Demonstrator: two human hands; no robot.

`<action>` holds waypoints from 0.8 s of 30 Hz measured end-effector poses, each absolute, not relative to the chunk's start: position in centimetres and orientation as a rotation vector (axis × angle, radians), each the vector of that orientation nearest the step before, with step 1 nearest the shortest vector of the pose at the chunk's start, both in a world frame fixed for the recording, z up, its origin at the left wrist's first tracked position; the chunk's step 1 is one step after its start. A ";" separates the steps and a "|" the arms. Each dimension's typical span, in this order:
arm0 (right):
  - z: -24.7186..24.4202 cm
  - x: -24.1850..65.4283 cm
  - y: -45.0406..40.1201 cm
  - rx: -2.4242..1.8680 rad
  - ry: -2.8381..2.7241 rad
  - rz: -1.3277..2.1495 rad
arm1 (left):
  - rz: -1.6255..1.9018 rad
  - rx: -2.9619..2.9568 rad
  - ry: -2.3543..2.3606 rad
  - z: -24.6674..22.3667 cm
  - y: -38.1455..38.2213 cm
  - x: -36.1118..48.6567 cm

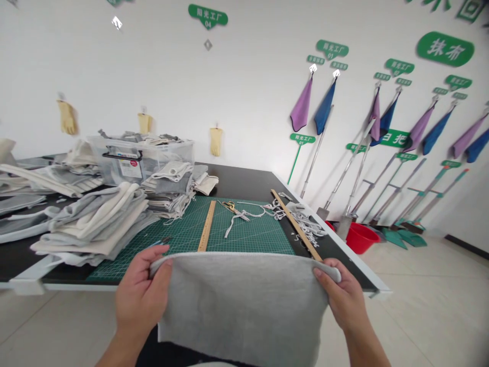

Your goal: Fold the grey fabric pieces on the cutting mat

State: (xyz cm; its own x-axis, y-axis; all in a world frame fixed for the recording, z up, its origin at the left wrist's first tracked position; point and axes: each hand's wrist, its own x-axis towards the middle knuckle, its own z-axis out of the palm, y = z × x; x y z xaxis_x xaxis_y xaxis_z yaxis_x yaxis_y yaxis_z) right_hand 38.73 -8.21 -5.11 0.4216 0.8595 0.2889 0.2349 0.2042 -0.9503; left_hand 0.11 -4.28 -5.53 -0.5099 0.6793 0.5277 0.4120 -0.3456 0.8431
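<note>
A grey piece of fabric (244,306) hangs between my two hands in front of the table edge, its folded top edge stretched nearly level. My left hand (143,293) pinches the upper left corner between thumb and fingers. At the upper right corner, my right hand (342,290) grips the same edge, and a short end of the fold pokes out past the thumb. Beyond the fabric lies a green cutting mat (260,237), partly hidden by it. On the mat are a wooden ruler (207,224) and gold-handled scissors (233,208).
Stacks of folded grey and cream fabric (95,224) crowd the table's left side, beside a clear plastic bin (153,153) full of cloth. A second wooden ruler (296,224) lies by white fabric scraps (309,224). A red bucket (362,238) stands on the floor at right.
</note>
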 end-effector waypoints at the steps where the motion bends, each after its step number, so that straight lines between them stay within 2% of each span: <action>1: -4.7 39.0 -7.5 -1.367 -1.092 0.573 | 1.946 1.423 1.649 -5.4 -3.7 0.3; 11: 1.2 42.1 3.6 -1.425 -1.122 0.460 | 1.732 1.470 1.608 -3.2 3.5 4.9; 24: 0.0 41.6 9.9 -1.405 -1.111 0.495 | 1.706 1.415 1.709 -5.7 8.4 6.5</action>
